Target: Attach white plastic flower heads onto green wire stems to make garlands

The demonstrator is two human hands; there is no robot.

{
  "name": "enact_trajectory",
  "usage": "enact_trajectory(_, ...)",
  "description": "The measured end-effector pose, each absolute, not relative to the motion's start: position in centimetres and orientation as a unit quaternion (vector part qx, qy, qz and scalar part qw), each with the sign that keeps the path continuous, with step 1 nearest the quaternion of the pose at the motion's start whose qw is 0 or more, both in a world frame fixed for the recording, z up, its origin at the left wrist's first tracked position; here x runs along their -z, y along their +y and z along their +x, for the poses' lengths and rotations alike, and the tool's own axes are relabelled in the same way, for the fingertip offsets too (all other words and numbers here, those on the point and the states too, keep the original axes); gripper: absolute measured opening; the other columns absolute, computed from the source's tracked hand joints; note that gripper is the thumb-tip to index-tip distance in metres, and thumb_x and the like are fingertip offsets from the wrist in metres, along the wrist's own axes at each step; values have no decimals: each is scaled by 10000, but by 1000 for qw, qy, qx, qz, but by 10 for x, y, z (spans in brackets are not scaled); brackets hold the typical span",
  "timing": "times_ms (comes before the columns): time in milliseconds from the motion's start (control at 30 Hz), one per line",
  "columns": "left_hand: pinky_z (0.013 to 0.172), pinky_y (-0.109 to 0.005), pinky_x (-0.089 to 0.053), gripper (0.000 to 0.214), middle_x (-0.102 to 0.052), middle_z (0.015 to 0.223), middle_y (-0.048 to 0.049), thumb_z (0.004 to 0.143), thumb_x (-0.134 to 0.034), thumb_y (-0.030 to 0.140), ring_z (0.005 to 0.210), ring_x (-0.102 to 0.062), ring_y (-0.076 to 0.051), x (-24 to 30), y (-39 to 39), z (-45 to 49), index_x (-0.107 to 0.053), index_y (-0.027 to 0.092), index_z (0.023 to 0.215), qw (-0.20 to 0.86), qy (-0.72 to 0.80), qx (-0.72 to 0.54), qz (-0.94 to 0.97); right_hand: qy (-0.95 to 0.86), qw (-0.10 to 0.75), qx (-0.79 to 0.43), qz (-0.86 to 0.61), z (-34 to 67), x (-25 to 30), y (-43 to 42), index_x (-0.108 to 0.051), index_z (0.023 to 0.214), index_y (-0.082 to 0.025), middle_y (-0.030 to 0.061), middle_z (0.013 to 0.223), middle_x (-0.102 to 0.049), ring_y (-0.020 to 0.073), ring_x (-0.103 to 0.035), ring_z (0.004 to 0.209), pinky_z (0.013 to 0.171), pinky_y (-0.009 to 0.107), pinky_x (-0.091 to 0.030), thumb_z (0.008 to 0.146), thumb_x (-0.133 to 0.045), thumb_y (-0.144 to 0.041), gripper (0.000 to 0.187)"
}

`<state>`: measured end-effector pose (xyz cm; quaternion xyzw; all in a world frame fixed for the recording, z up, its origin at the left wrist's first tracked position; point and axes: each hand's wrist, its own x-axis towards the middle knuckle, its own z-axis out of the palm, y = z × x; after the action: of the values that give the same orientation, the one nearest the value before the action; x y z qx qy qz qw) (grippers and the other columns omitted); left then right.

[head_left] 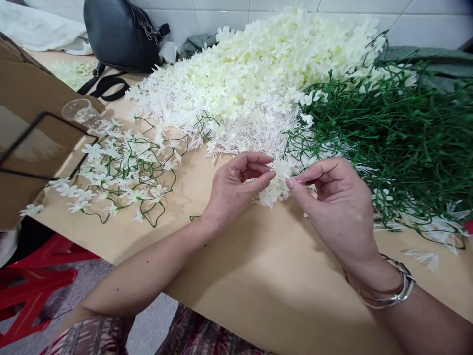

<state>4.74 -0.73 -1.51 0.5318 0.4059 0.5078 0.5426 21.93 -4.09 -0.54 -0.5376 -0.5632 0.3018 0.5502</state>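
My left hand (238, 185) is closed in a pinch on a white artificial flower (281, 168), its thumb and forefinger at the petals' left edge. Close by on the right, my right hand (332, 207) pinches a small white flower piece between thumb and fingertips; its exact shape is hard to make out. Both hands are over the front of a large heap of loose white and cream artificial blossoms (251, 74). Beside my right hand spreads a thick pile of green plastic stems (399, 133). White flowers on green stems (125, 170) lie tangled to the left of my left hand.
A black bag (116, 37) stands against the tiled wall at the back left. Along the left edge are a cardboard box (33, 84), a black wire frame (22, 143) and a clear plastic cup (79, 111). Below the table (251, 281) is a red stool (40, 281).
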Motion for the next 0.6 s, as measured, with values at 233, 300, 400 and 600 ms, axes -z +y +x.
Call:
enact_trajectory(233,869,-257,-608,198,-778,958,-29,874,-830,254,895,-732,-135,17,-10,51,-794,193,1059,518,384,-488,589,-564,540,-322,-536,224,10,-36,-587,871,-268,-15,809,-630,162,-620,754,716,326,-532,844,-775,-240,192)
enact_trajectory(300,865,-261,-601,161,-781,960,-35,888,-812,250,906,-732,-141,17,-10,51,-811,192,1038,505,380,-483,606,-557,538,-336,-535,224,9,-35,-587,872,-258,-18,805,-631,157,-622,751,722,324,-531,832,-779,-251,197)
enact_trajectory(400,847,-262,-595,106,-785,963,-42,902,-793,238,920,-735,-151,16,-10,51,-827,200,995,494,372,-474,627,-554,533,-349,-535,224,8,-35,-588,887,-254,-20,809,-651,156,-643,759,733,320,-551,814,-784,-250,210)
enact_trajectory(600,868,-273,-604,112,-779,986,-51,924,-777,283,940,-736,-159,17,-11,51,-788,189,984,515,353,-463,629,-585,491,-347,-544,228,9,-36,-720,1110,-260,-11,816,-723,162,-676,737,738,335,-567,887,-757,-272,226)
